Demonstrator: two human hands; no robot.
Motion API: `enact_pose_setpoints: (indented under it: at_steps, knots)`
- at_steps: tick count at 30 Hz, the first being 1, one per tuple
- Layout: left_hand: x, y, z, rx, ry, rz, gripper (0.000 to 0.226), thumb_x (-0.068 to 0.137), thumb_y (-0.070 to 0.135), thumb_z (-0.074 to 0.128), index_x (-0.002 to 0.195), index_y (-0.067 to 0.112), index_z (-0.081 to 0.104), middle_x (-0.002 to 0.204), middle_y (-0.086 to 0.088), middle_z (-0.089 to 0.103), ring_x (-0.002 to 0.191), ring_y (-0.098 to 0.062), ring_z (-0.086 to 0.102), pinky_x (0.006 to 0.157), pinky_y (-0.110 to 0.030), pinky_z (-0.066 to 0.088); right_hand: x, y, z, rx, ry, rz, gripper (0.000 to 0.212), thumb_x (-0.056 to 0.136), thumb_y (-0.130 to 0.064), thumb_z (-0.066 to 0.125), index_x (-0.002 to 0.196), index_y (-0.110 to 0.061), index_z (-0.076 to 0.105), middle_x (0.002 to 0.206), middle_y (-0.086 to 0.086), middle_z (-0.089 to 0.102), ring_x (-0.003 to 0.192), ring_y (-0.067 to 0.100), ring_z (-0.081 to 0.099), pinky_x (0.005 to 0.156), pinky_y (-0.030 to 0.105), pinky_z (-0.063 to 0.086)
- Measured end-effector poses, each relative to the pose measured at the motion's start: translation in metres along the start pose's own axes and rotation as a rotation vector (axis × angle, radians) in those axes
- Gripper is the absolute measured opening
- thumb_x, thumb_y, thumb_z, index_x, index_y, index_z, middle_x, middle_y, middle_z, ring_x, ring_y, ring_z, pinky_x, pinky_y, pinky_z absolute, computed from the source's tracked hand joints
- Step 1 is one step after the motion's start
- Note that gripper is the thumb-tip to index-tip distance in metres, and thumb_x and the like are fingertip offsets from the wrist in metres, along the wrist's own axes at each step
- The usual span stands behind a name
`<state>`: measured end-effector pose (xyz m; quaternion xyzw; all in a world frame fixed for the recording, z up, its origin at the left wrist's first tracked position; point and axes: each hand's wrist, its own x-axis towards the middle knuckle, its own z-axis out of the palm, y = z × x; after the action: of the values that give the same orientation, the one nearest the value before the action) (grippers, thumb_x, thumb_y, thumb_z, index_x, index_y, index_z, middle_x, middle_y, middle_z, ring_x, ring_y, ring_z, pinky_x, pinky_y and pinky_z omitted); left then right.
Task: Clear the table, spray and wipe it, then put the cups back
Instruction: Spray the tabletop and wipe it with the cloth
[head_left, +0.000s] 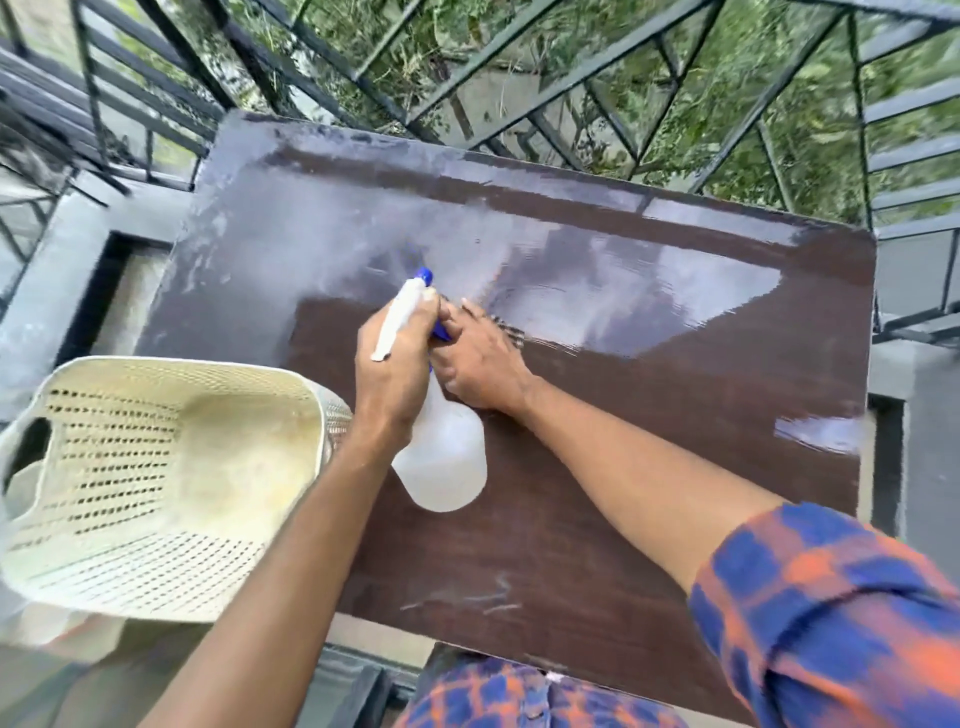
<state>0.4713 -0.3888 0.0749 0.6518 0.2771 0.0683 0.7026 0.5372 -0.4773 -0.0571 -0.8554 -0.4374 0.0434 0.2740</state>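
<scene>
Left grip (395, 374) clenched on translucent white spray bottle (447, 462), blue nozzle (425, 275) pointing twelve o'clock.
Right grip (478, 364) lies at its three o'clock on the dark-brown table (675, 415); grasp unclear.

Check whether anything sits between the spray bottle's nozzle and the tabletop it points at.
Nothing visible does. The left hand grips the spray bottle, nozzle aimed at open table surface; the right hand lies beside the bottle, behind the nozzle.
</scene>
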Motion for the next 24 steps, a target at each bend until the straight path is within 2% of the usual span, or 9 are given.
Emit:
enact_pose_setpoints:
  at_steps: [2, 5, 7, 9, 11, 14, 16, 18, 24]
  knots:
    - [-0.007, -0.002, 0.000, -0.003, 0.002, -0.039, 0.027, 0.094, 0.031, 0.057, 0.075, 0.014, 0.066, 0.076, -0.005, 0.067, 0.072, -0.022, 0.062, 0.070, -0.038, 0.050, -0.026, -0.001, 0.006, -0.046, -0.090, -0.114, 0.032, 0.089, -0.032, 0.053, 0.118, -0.024, 0.063, 0.141, 0.007, 0.058, 0.137, 0.033, 0.049, 0.107, 0.059, 0.040]
    - [-0.015, -0.006, -0.002, 0.017, -0.016, -0.063, 0.030, 0.096, 0.032, 0.057, 0.082, 0.006, 0.065, 0.078, -0.009, 0.068, 0.070, -0.020, 0.062, 0.064, -0.033, 0.052, -0.067, -0.008, 0.010, -0.095, -0.192, -0.200, 0.043, 0.089, -0.039, 0.054, 0.129, -0.024, 0.061, 0.142, -0.002, 0.056, 0.140, 0.028, 0.046, 0.111, 0.054, 0.039]
    - [-0.018, -0.010, -0.002, 0.071, -0.045, -0.034, 0.036, 0.095, 0.033, 0.056, 0.086, -0.001, 0.065, 0.079, -0.010, 0.068, 0.075, -0.019, 0.064, 0.072, -0.032, 0.054, -0.090, -0.009, 0.008, -0.099, -0.216, -0.252, 0.051, 0.090, -0.037, 0.046, 0.137, -0.021, 0.058, 0.143, -0.002, 0.055, 0.142, 0.027, 0.043, 0.115, 0.052, 0.035]
    - [-0.020, -0.013, -0.003, 0.086, -0.080, -0.016, 0.037, 0.096, 0.032, 0.056, 0.087, -0.002, 0.065, 0.081, -0.012, 0.066, 0.078, -0.020, 0.064, 0.076, -0.033, 0.054, -0.099, 0.001, 0.002, -0.117, -0.222, -0.255, 0.050, 0.094, -0.035, 0.043, 0.142, -0.025, 0.054, 0.151, -0.003, 0.049, 0.145, 0.026, 0.039, 0.118, 0.050, 0.029]
    - [-0.023, -0.014, -0.002, 0.098, -0.111, -0.040, 0.034, 0.096, 0.035, 0.056, 0.088, 0.004, 0.066, 0.083, -0.015, 0.066, 0.080, -0.021, 0.064, 0.069, -0.035, 0.055, -0.098, 0.015, -0.005, -0.139, -0.167, -0.091, 0.046, 0.100, -0.035, 0.046, 0.146, -0.032, 0.049, 0.158, -0.004, 0.041, 0.147, 0.026, 0.036, 0.119, 0.050, 0.025]
    - [-0.024, -0.013, -0.002, 0.151, -0.118, -0.104, 0.031, 0.092, 0.044, 0.057, 0.087, 0.016, 0.067, 0.087, -0.010, 0.070, 0.089, -0.017, 0.066, 0.056, -0.032, 0.054, -0.090, 0.026, -0.016, -0.176, -0.050, 0.314, 0.051, 0.101, -0.035, 0.049, 0.152, -0.035, 0.041, 0.163, -0.003, 0.033, 0.149, 0.026, 0.031, 0.119, 0.053, 0.026]
    - [-0.025, -0.013, 0.001, 0.163, -0.140, -0.110, 0.030, 0.091, 0.045, 0.056, 0.086, 0.018, 0.067, 0.084, -0.003, 0.071, 0.091, -0.013, 0.066, 0.056, -0.031, 0.054, -0.091, 0.028, -0.020, -0.191, 0.035, 0.490, 0.051, 0.101, -0.035, 0.047, 0.152, -0.034, 0.041, 0.163, -0.002, 0.033, 0.149, 0.026, 0.030, 0.118, 0.053, 0.027]
    - [-0.025, -0.012, 0.004, 0.169, -0.166, -0.112, 0.030, 0.091, 0.045, 0.056, 0.086, 0.017, 0.067, 0.082, -0.001, 0.071, 0.089, -0.011, 0.066, 0.056, -0.031, 0.055, -0.105, 0.033, -0.025, -0.194, 0.094, 0.590, 0.050, 0.101, -0.035, 0.046, 0.151, -0.032, 0.042, 0.163, -0.002, 0.032, 0.150, 0.025, 0.029, 0.119, 0.050, 0.025]
    - [-0.022, -0.012, 0.026, 0.223, -0.261, -0.110, 0.027, 0.103, 0.033, 0.054, 0.084, 0.017, 0.065, 0.085, -0.003, 0.070, 0.087, -0.008, 0.067, 0.057, -0.028, 0.056, -0.215, 0.079, -0.072, -0.232, 0.237, 1.036, 0.052, 0.103, -0.040, 0.041, 0.155, -0.037, 0.033, 0.166, -0.003, 0.024, 0.152, 0.024, 0.021, 0.121, 0.052, 0.017]
